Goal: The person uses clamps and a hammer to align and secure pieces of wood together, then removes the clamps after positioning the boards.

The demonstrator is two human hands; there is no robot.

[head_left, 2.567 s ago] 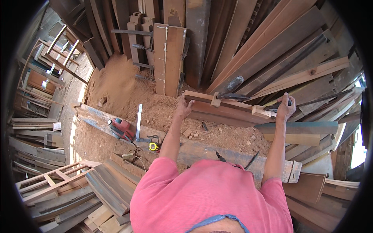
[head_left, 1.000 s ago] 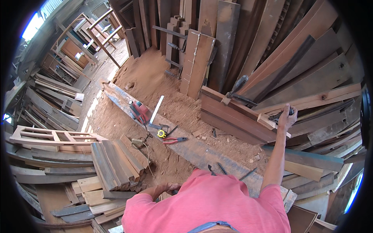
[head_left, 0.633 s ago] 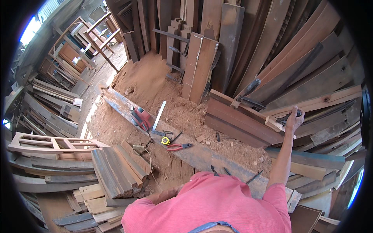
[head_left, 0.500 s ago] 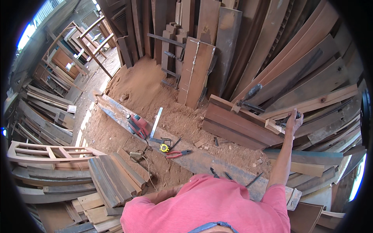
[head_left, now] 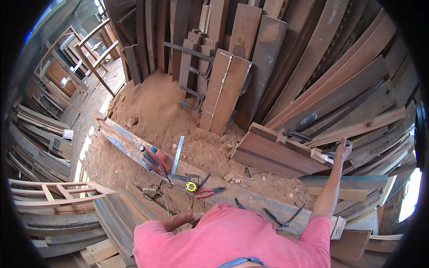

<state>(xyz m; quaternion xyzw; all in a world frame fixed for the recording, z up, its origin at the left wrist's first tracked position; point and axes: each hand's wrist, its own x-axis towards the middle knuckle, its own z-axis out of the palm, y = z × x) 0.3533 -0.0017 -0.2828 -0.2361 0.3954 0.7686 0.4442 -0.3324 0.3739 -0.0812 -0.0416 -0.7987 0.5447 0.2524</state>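
My right hand (head_left: 342, 149) reaches out at the right, closed around the dark end of a clamp at the right end of a brown wooden panel (head_left: 277, 154). A pale wood block (head_left: 321, 156) sits beside that hand, at the panel's top edge. Farther left on the same edge, another bar clamp (head_left: 305, 123) is fixed with a small wood pad under it. My left forearm (head_left: 176, 220) bends in under my chest at the lower left; the fingers of that hand are hidden by the pink shirt (head_left: 228, 236).
Along a low plank (head_left: 123, 136) lie a red power planer (head_left: 155, 160), a metal square (head_left: 178, 154), a yellow tape measure (head_left: 191, 186), red-handled pliers (head_left: 210, 192) and dark pincers (head_left: 282, 219). Sawdust (head_left: 143, 98) is heaped behind. Boards (head_left: 263, 58) lean all around.
The view has tilted, so most things sit slightly lower in the picture. My right hand stays at the clamp on the panel's right end. More of the dark pincers shows beside the shirt.
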